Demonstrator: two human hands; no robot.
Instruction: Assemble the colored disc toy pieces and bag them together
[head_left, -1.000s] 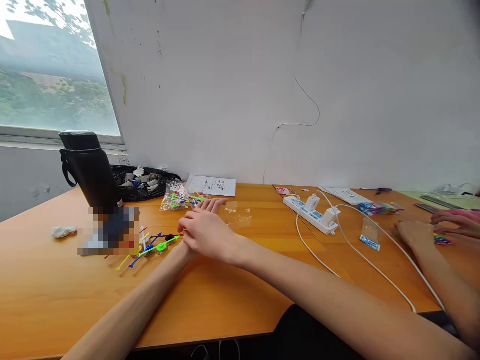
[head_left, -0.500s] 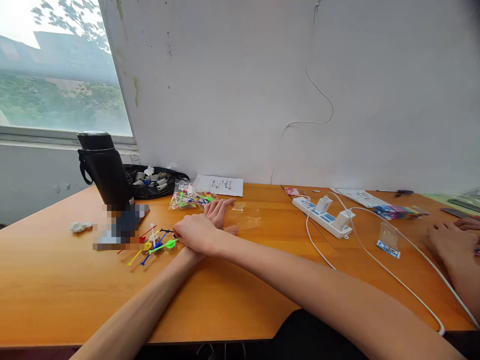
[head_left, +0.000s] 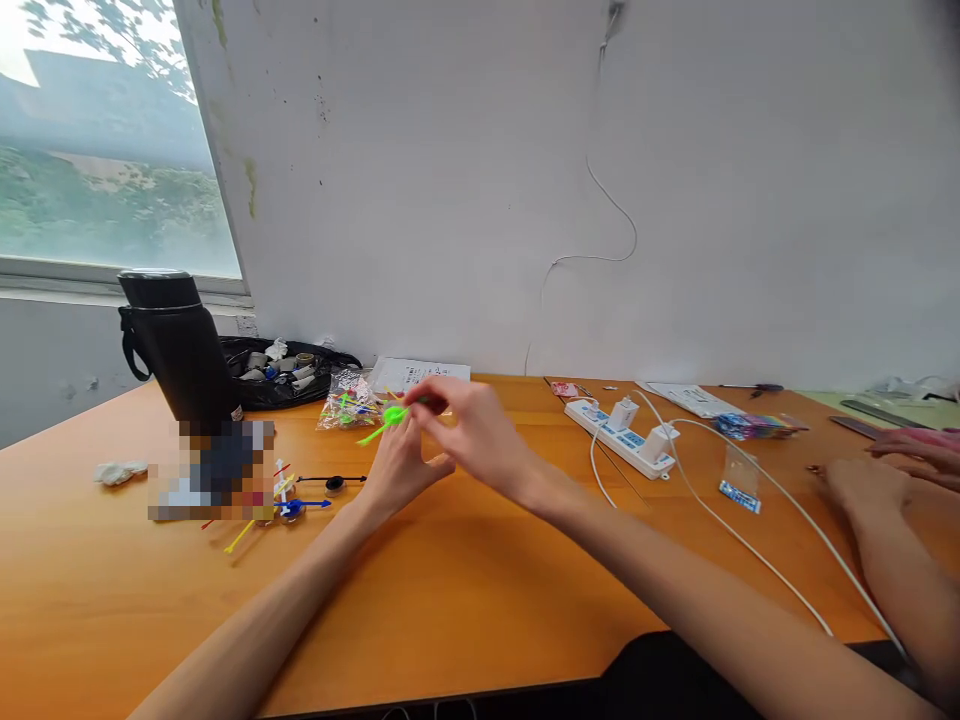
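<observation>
My right hand [head_left: 472, 435] pinches a bright green plastic arrow spinner [head_left: 391, 416] and holds it up above the table, over my left hand [head_left: 403, 468]. The left hand's thumb sticks out to the right, while its other fingers are mostly hidden behind the right hand. Left of my left wrist, several more arrow spinners lie on the table: a black one [head_left: 334, 484], a blue one [head_left: 292, 508], a yellow one [head_left: 244, 533], and white and red ones partly covered. A clear bag of colourful spinners [head_left: 346, 402] lies just beyond my hands.
A black bottle [head_left: 176, 345] and a black bag of scraps [head_left: 330, 362] stand at the back left. White paper [head_left: 420, 372] lies by the wall. Rightward are a power strip [head_left: 619, 440], white cables, small packets [head_left: 740, 480] and another person's hands [head_left: 862, 490].
My right hand has picked up the green spinner from the pile and brought it right, over my left hand. The black and blue spinners have shifted. The clear plastic film no longer shows.
</observation>
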